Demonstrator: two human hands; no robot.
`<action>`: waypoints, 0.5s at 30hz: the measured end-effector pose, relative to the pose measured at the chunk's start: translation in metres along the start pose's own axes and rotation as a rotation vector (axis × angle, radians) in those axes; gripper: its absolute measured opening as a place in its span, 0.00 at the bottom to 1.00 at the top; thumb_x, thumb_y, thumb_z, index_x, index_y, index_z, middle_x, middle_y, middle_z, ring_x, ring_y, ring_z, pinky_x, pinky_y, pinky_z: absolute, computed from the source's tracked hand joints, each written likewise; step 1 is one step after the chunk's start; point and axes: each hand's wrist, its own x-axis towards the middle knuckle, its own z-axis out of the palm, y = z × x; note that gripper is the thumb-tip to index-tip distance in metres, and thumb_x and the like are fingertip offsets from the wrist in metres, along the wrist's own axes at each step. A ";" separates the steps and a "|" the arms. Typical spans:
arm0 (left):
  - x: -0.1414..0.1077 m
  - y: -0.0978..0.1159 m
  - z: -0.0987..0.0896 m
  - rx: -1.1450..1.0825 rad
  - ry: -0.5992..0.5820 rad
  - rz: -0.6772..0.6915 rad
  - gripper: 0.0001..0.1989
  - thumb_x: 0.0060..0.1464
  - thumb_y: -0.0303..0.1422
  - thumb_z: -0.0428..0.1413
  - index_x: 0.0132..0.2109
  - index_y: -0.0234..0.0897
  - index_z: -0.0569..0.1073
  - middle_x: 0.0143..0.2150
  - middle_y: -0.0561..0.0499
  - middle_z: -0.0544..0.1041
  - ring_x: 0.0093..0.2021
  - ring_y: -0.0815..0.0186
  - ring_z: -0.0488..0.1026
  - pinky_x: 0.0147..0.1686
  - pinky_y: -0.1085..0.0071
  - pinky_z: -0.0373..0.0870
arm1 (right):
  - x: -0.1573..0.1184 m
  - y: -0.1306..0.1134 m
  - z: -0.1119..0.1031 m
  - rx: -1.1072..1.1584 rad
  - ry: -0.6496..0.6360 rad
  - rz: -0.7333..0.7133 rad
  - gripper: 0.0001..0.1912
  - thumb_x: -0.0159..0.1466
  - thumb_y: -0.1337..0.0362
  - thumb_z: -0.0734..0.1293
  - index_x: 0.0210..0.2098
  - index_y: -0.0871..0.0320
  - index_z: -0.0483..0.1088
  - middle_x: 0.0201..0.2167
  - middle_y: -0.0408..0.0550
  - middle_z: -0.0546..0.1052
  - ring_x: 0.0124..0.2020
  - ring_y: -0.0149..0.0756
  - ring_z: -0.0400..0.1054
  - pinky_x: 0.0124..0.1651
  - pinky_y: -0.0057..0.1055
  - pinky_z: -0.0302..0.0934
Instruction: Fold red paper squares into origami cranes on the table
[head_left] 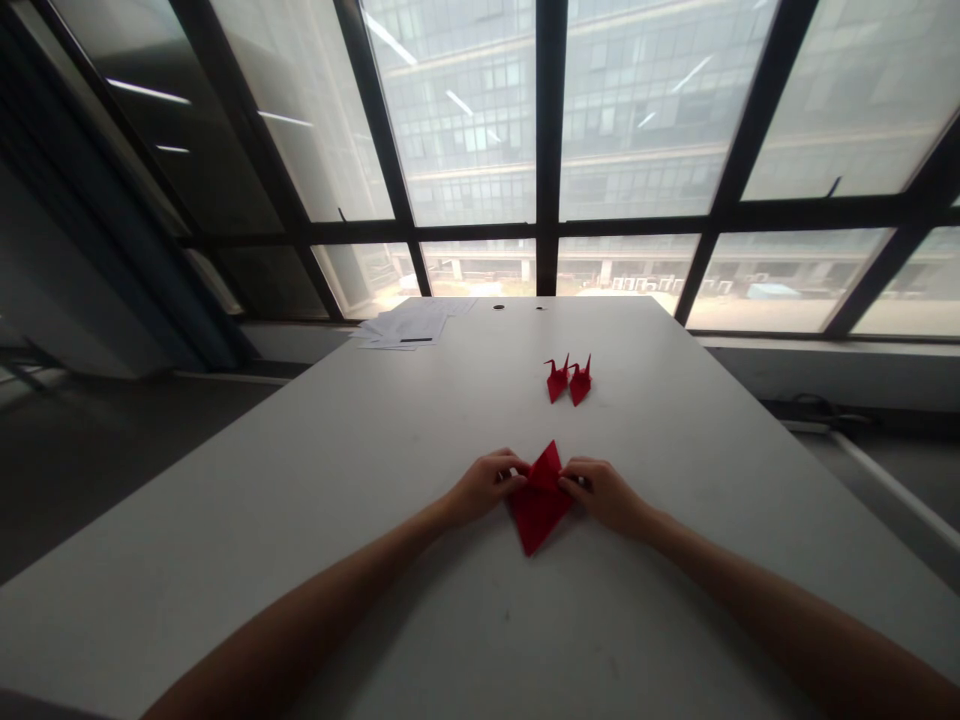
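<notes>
A partly folded sheet of red origami paper [541, 510] lies on the white table, one point toward me and a narrower flap raised at the far side. My left hand [487, 484] pinches its left edge between thumb and fingers. On the opposite edge, my right hand [604, 492] is closed the same way, thumb and forefinger on the paper. Just beyond the hands stand two finished red paper cranes, a left crane [556, 382] and a right crane [580, 384], side by side and close together.
The long white table [360, 440] stretches away to large dark-framed windows. At its far left lie loose paper sheets [409, 322] with a dark pen [416, 340] on them. A round cable hole [499, 307] sits near the far edge. A blue curtain [150, 220] hangs at left.
</notes>
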 end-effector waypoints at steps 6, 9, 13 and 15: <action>0.001 0.010 -0.005 -0.018 -0.025 -0.046 0.12 0.57 0.38 0.59 0.34 0.32 0.79 0.29 0.51 0.76 0.30 0.69 0.68 0.32 0.74 0.64 | 0.000 -0.002 0.000 -0.049 -0.008 0.008 0.15 0.68 0.62 0.62 0.25 0.57 0.69 0.24 0.42 0.71 0.27 0.32 0.62 0.32 0.28 0.56; -0.001 0.012 0.000 0.016 -0.020 -0.030 0.12 0.58 0.37 0.57 0.32 0.32 0.76 0.28 0.53 0.74 0.28 0.70 0.66 0.30 0.75 0.62 | 0.000 -0.004 0.003 -0.072 0.000 0.024 0.15 0.68 0.62 0.62 0.25 0.57 0.68 0.24 0.42 0.71 0.26 0.32 0.62 0.32 0.28 0.56; -0.005 0.012 0.010 0.140 0.044 -0.024 0.10 0.58 0.33 0.55 0.30 0.34 0.72 0.27 0.54 0.71 0.27 0.70 0.64 0.29 0.75 0.61 | -0.002 -0.008 0.009 -0.137 0.030 0.083 0.14 0.67 0.62 0.61 0.25 0.56 0.67 0.24 0.42 0.71 0.26 0.32 0.62 0.32 0.29 0.55; -0.007 0.013 0.014 0.234 0.079 -0.016 0.10 0.58 0.32 0.55 0.29 0.35 0.70 0.27 0.55 0.69 0.27 0.70 0.64 0.28 0.75 0.60 | -0.003 -0.011 0.011 -0.168 0.043 0.084 0.11 0.67 0.63 0.62 0.27 0.56 0.67 0.26 0.43 0.72 0.28 0.33 0.64 0.34 0.30 0.56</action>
